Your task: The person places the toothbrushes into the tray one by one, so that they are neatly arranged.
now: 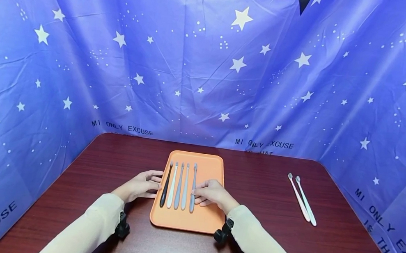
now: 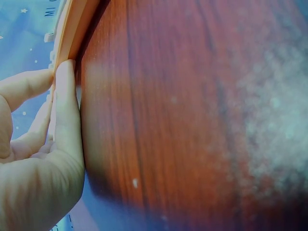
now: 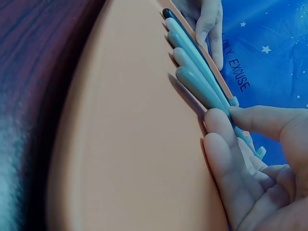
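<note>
**Inspector:** Item under work: five slim plastic toothbrushes [image 1: 179, 186] lying side by side, heads away from the person, on the flat orange rectangular plastic tray [image 1: 210, 172] at the near middle of the dark red wood-grain tabletop [image 1: 342, 248]. From the person's left the row runs black, white, grey, pale grey, blue-grey. All five lie in the left half of the tray.

**Clerk:** And the hands?

**Inspector:** The right hand [image 1: 211, 193] rests on the tray, its straight fingers [image 3: 226, 159] pressed against the side of the blue-grey brush; nothing is gripped. The left hand [image 1: 142, 186] lies at the tray's left edge, fingers [image 2: 65, 110] extended against the rim, holding nothing.

**Clerk:** Step in hand?

**Inspector:** In my judgement, squaring up the row: the right hand crowds the brushes together while the left steadies the tray. The next move calls for a light, even sideways push, so that no handle rides over its neighbour.

**Clerk:** Anything else about?

**Inspector:** Two more toothbrushes, pink and white [image 1: 303, 199], lie well apart on the tabletop to the right. A blue star-printed cloth [image 1: 210, 61] screens three sides. Nothing stands between the hands and the row.
</note>
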Demonstrator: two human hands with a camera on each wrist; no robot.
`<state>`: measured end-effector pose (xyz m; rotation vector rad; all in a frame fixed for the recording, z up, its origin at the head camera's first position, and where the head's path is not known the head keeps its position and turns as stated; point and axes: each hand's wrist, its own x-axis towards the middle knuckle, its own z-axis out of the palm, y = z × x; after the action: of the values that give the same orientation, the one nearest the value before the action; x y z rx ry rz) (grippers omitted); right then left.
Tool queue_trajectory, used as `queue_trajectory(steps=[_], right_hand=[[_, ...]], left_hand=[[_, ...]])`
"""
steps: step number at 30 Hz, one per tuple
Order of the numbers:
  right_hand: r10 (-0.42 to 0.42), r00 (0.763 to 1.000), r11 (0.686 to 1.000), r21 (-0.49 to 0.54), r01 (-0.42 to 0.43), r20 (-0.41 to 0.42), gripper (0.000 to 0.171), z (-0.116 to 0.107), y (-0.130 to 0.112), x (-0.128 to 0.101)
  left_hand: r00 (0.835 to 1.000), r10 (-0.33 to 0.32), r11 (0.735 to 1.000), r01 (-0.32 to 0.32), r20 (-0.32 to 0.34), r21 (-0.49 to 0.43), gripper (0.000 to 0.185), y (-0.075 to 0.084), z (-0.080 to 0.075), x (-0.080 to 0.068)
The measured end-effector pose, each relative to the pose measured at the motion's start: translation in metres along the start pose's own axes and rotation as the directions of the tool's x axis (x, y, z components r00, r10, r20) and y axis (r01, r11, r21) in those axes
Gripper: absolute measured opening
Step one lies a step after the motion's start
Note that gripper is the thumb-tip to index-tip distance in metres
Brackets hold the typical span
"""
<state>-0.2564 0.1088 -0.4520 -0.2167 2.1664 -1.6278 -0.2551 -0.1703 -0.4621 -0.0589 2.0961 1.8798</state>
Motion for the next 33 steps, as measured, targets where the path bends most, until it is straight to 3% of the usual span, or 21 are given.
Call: queue_trajectory(steps=[18, 33], right_hand=[[0.029, 1.0, 0.999, -0.036, -0.029, -0.011, 0.021, 0.0, 0.0001, 0.0068], [0.019, 1.0, 0.999, -0.037, -0.019, -0.018, 0.027, -0.0005, -0.0019, 0.0067]], left_hand=[[1.0, 0.003, 1.0, -0.003, 0.0, 0.006, 0.06, -0.0004, -0.0003, 0.0003], [1.0, 0.01, 1.0, -0.01, 0.006, 0.005, 0.06, -0.0007, -0.0009, 0.0]])
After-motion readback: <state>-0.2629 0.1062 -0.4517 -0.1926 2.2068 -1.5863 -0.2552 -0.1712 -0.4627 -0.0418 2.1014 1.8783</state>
